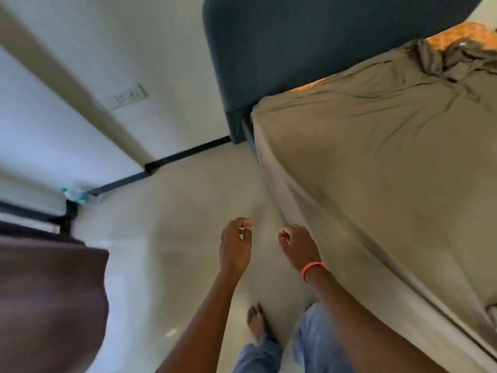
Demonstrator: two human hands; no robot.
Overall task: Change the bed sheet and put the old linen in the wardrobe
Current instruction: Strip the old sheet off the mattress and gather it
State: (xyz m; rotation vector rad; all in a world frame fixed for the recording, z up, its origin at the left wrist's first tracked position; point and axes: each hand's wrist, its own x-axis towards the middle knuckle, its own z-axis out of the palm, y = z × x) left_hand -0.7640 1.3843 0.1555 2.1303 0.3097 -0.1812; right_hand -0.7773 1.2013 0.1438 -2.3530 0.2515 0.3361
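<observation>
An olive-brown bed sheet (pixel 390 162) covers the bed and hangs down its near side. It is bunched up at the far corner, where the orange mattress (pixel 457 33) shows. My left hand (pixel 236 247) hovers over the floor beside the bed, fingers loosely curled, holding nothing. My right hand (pixel 297 246), with an orange wrist band, has its fingers curled right at the sheet's hanging edge. Whether it grips the fabric is hidden. The wardrobe is not in view.
A blue padded headboard (pixel 282 49) stands against the wall at the bed's head. A dark brown cloth-covered object (pixel 51 297) fills the lower left. A plastic bottle (pixel 76 196) lies in the floor corner. A wall socket (pixel 129 96) is on the wall. My bare feet stand on the pale floor (pixel 174 224).
</observation>
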